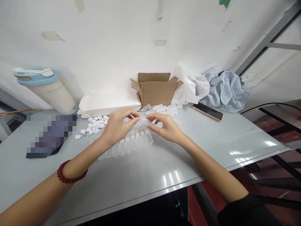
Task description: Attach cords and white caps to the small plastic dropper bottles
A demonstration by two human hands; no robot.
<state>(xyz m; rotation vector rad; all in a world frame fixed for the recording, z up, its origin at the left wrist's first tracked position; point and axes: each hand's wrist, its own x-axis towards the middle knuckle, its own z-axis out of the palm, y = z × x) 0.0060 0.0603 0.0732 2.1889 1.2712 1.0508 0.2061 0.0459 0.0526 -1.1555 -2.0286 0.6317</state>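
A small translucent piece [141, 121] is between the fingertips of my left hand [121, 124] and my right hand [166, 127]. The left thumb and forefinger pinch its left end. On its right side the right fingers are curled, with the thumb below; whether they grip it is hard to see. Beneath both hands, a row of clear plastic tubes [128, 146] with thin loops at their tops lies on the grey table [141, 182]. Several small white pieces [95, 124] are heaped left of my left hand. More loose clear tubes [162, 109] lie behind my right hand.
An open cardboard box [156, 93] stands against the wall, beside a stack of white sheets [109, 105]. A large tumbler [50, 91] and a blurred dark object [53, 135] are on the left. A plastic bag [191, 86], phone [207, 111] and blue cloth [225, 89] lie to the right.
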